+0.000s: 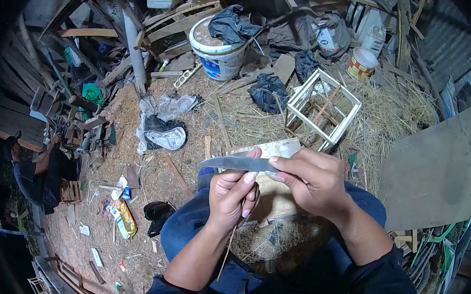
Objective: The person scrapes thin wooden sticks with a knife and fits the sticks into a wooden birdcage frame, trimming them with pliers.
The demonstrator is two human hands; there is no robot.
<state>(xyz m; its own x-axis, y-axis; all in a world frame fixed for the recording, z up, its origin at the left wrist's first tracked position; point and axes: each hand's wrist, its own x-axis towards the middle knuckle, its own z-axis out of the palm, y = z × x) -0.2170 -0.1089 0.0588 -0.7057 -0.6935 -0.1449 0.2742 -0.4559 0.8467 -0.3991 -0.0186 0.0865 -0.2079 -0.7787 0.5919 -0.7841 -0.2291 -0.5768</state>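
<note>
A knife blade (234,163) lies level in front of me, its tip toward the left. My right hand (313,179) pinches its right end between thumb and fingers; any handle is hidden by the hand. Under the blade, my left hand (235,197) is closed with its thumb up near the flat of the blade. A thin strip (228,251) hangs down from my left hand toward my lap. Between my knees is a pale wooden board (277,197).
A white wooden frame cage (322,111) stands ahead. Beyond it are a large bucket (218,54) and a small bucket (362,64). A flat sheet (439,163) lies right. Another person (37,173) is at far left. Yellow packaging (123,219) lies on the ground.
</note>
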